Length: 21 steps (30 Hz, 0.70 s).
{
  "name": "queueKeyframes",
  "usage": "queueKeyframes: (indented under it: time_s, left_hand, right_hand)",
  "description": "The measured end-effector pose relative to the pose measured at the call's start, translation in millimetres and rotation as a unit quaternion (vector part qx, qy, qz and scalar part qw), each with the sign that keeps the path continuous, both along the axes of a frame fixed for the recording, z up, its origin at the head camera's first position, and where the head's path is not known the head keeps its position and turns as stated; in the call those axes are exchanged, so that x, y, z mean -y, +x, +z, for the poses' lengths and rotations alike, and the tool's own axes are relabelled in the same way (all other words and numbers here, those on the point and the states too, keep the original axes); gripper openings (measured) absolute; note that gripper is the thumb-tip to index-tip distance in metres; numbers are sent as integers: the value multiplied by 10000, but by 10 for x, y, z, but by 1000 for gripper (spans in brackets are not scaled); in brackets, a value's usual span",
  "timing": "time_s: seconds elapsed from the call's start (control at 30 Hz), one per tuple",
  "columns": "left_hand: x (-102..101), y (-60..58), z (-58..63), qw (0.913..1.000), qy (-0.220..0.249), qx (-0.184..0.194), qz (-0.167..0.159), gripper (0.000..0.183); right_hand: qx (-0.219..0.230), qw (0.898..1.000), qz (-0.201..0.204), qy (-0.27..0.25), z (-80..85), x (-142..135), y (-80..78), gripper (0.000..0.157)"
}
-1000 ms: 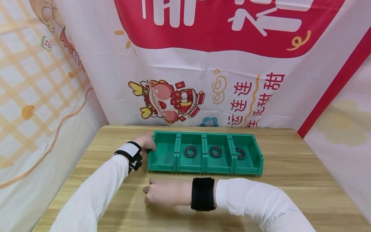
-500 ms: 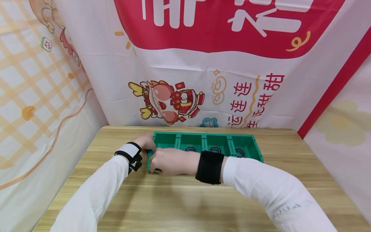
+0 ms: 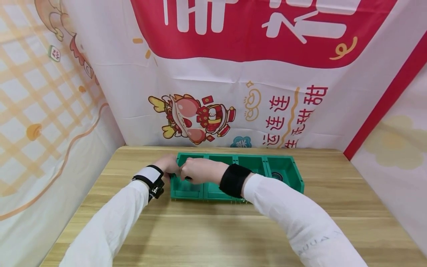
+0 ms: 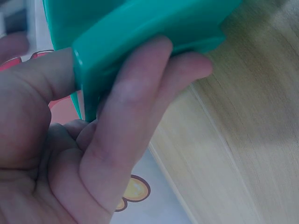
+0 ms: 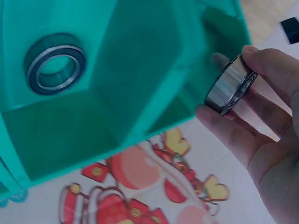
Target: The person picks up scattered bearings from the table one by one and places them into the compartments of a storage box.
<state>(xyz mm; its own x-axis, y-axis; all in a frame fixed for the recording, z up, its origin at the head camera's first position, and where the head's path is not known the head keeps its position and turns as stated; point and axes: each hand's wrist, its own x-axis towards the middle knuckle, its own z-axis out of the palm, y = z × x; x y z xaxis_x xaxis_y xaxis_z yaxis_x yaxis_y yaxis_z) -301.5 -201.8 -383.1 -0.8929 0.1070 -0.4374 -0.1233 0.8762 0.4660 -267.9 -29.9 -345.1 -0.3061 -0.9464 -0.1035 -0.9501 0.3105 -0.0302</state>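
My left hand (image 3: 168, 164) grips the left side wall of the leftmost green bin (image 3: 187, 197), thumb on one side of the wall and fingers on the other, as the left wrist view shows. Over that same bin is my right hand (image 3: 204, 170), pinching a ball bearing (image 5: 229, 88) by its rim between thumb and fingers. The bearing is tilted, with its shiny outer ring showing in the right wrist view. A second bearing (image 5: 46, 52) lies in the adjoining bin. Another bearing (image 3: 279, 174) sits in the rightmost bin, partly hidden by its wall.
Several green bins stand joined in a row near the back of the wooden table (image 3: 200, 237). A printed cloth (image 3: 207, 74) hangs right behind the table. My right forearm (image 3: 287, 207) crosses in front of the middle bins and hides part of them.
My right hand has moved from the table in front of the bins up and over the leftmost bin, carrying the bearing. My left hand has stayed on the bin's wall.
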Motion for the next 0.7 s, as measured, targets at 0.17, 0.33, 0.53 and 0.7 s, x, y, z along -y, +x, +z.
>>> queueKeyframes:
  time_s: [0.17, 0.33, 0.53, 0.7]
  left_hand:
    - [-4, 0, -11, 10000, -30, 10, 41, 12]
    - [-14, 13, 4, 10000, 32, -7, -6, 13]
    - [-16, 28, 21, 9999, 110, 4, -34, 12]
    - [-9, 22, 11, 10000, 25, -8, -59, 11]
  right_hand:
    - [24, 9994, -214, 286, -230, 59, -113, 23]
    - [-175, 9978, -515, 377, -491, 142, -180, 23]
    - [-447, 9961, -713, 269, -668, 234, -178, 19]
    - [-522, 9958, -736, 169, -722, 299, -173, 20]
